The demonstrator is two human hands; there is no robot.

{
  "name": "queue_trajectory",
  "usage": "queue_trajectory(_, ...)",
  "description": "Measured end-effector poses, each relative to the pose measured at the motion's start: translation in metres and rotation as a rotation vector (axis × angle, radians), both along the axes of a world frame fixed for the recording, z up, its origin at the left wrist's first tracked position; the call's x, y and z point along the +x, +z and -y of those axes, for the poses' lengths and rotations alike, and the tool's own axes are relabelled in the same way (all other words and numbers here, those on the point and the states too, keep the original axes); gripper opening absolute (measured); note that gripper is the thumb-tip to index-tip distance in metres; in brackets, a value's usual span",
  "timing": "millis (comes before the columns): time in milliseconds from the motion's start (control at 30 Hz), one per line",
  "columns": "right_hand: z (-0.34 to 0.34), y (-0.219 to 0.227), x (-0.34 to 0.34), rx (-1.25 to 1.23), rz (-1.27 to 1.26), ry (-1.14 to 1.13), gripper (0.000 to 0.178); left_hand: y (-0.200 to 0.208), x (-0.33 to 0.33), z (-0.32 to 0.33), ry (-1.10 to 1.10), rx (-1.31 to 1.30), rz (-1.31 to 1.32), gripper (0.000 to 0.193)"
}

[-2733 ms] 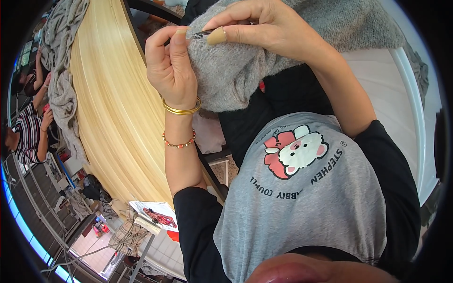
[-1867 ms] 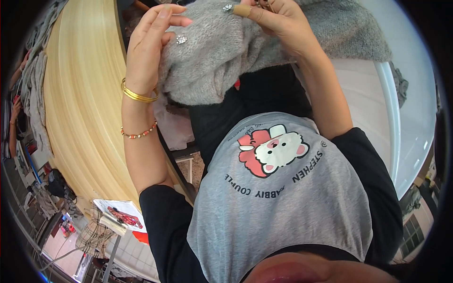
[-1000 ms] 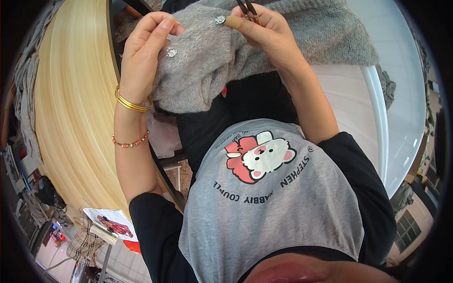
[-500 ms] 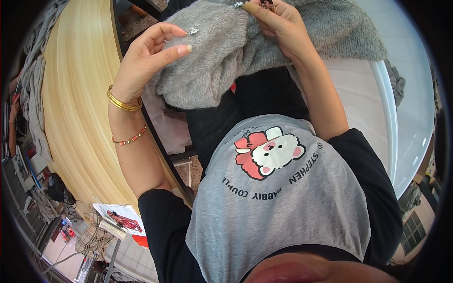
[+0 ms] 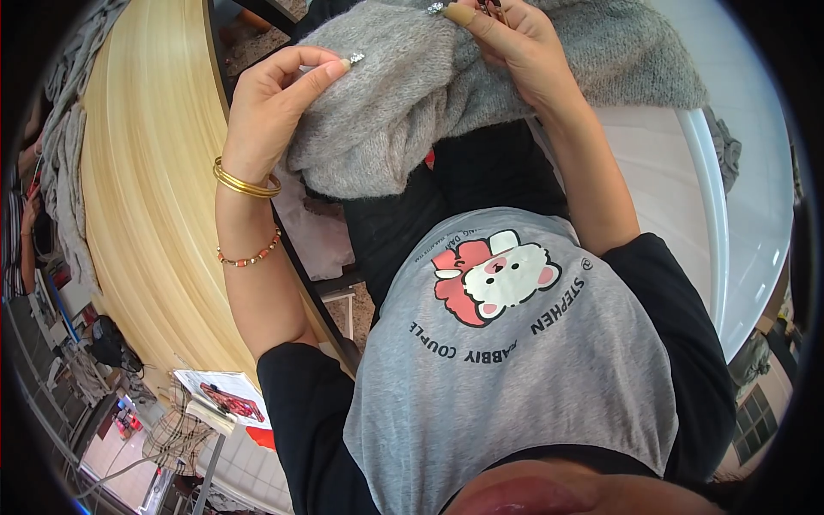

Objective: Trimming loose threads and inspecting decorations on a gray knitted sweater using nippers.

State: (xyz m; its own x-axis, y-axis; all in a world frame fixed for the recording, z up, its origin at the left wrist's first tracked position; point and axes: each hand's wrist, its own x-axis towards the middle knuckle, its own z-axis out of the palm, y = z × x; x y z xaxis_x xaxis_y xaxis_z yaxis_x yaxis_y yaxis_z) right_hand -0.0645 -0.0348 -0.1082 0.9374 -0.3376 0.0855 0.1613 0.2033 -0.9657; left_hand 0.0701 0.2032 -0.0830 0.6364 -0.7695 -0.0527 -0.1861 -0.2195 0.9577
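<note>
A fuzzy grey knit piece (image 5: 369, 129) lies bunched over my lap and spreads to the right. My left hand (image 5: 268, 103) is over its left part, thumb and forefinger pinched together. Whatever they hold, if anything, is too small to make out. A sparkly silver nail tip shows at that pinch. At the top edge of the view, my right hand (image 5: 532, 60) has its fingers closed on the knit. A tan cover (image 5: 461, 15) sits on one of its digits, and a small dark object (image 5: 493, 9) shows among the fingers, its kind unclear.
A light wooden table (image 5: 154, 189) curves along my left, with grey knitwear (image 5: 64, 172) heaped at its far side. A clipboard with papers (image 5: 223, 399) lies near its lower end. To my right stands a large white, glossy-rimmed tub (image 5: 708, 172). Another person's arm (image 5: 30, 223) shows at far left.
My left thumb and forefinger, apart before, have closed into a pinch over the knit. The right hand has hardly moved.
</note>
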Motion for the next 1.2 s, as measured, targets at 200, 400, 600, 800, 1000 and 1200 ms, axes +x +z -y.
queue_trajectory(200, -0.001, 0.006, -0.002, -0.008, -0.121, -0.021, 0.013, 0.004, -0.002, 0.008, -0.009, -0.362, 0.080, 0.010)
queue_trajectory(400, -0.007, 0.008, -0.001, -0.067, -0.243, 0.022, 0.017, 0.006, -0.005, 0.013, -0.013, -0.444, 0.105, 0.011)
queue_trajectory(600, -0.032, 0.035, -0.001, -0.510, -0.009, -0.074, 0.022, 0.003, -0.005, 0.010, 0.057, -0.420, 0.128, 0.011)
queue_trajectory(800, -0.039, 0.058, -0.008, -0.702, 0.173, 0.073, 0.028, 0.008, -0.011, 0.015, 0.074, -0.383, 0.240, 0.009)
queue_trajectory(1000, -0.038, 0.059, -0.006, -0.786, 0.152, 0.123, 0.032, 0.008, -0.014, 0.014, 0.085, -0.342, 0.386, 0.010)
queue_trajectory(1200, -0.038, 0.062, -0.007, -0.806, 0.099, 0.130, 0.034, 0.007, -0.016, 0.016, 0.058, -0.316, 0.510, 0.011)
